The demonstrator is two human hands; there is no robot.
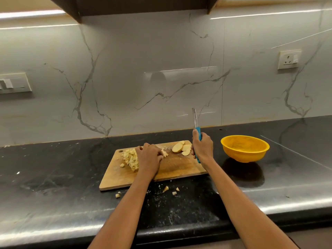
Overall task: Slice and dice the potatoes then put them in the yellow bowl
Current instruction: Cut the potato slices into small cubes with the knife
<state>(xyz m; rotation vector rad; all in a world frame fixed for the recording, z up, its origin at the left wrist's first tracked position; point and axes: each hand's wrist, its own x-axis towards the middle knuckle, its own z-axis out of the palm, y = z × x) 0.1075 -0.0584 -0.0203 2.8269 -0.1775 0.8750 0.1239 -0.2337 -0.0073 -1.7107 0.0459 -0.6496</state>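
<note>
My left hand (150, 155) rests with curled fingers on the diced potato (130, 159); the potato slices (181, 149) lie nearer my right hand (202, 147), clamped on the upright knife (196, 125).

Dim warm light from under-cabinet strips glares on the backsplash (161, 72) and countertop (53, 177); wide-angle edges bend, slightly soft.

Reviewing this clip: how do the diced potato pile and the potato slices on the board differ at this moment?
The diced pile is small cubes heaped at the cutting board's left, with the left hand resting against it; the slices are broad flat rounds at the far right corner, untouched, beside the right hand holding the knife upright. Both are pale potato still on the board, none visibly in the yellow bowl.
</note>
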